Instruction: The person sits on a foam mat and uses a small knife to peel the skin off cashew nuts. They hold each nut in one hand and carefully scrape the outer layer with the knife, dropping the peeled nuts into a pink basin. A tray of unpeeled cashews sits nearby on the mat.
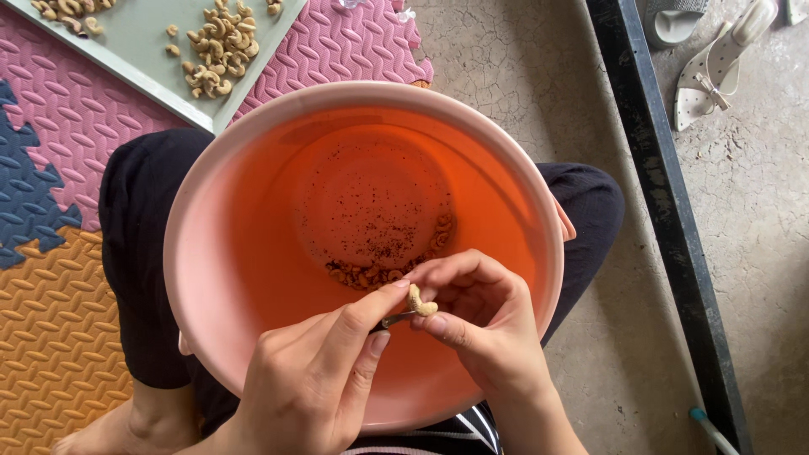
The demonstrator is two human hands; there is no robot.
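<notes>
Pinching one pale cashew (420, 302) between right hand (482, 324) fingertips, closed on it. Left hand (313, 377) fingers curled tight around one small metal blade (394, 319), tip touching nut. Below fingers: one pink basin (253, 261); beyond: one grey tray (143, 50).

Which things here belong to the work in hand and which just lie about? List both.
In use: cashew nut, small metal blade, left hand, right hand, pink basin, peel scraps, tray of cashews.
Lying about: foam mats, white shoe, dark rail.
</notes>
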